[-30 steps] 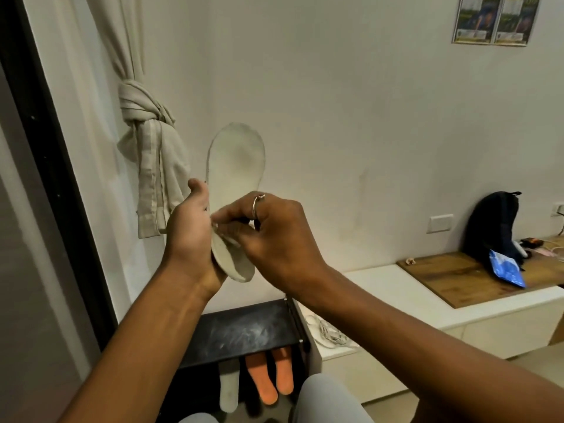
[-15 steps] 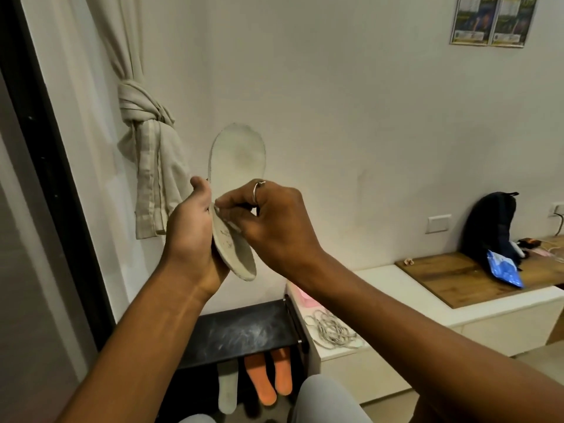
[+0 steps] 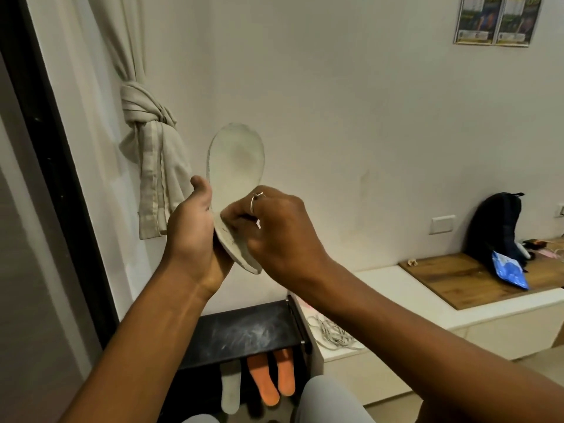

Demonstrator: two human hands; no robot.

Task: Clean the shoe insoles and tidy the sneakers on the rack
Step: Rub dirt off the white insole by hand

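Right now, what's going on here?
A person is working on an insole, held upright in front of the wall. The left hand grips its lower half from the side. The right hand pinches at its face near the heel with curled fingers, apparently rubbing or picking. Whether it holds a cloth can't be told. Below, in the black rack, lie two orange insoles and a pale insole.

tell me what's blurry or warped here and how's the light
Head view: warm, dim indoor light, no glare; the right hand looks slightly smeared beside the insole, the left hand sharper; the wide-angle lens slants the dark door frame at left.
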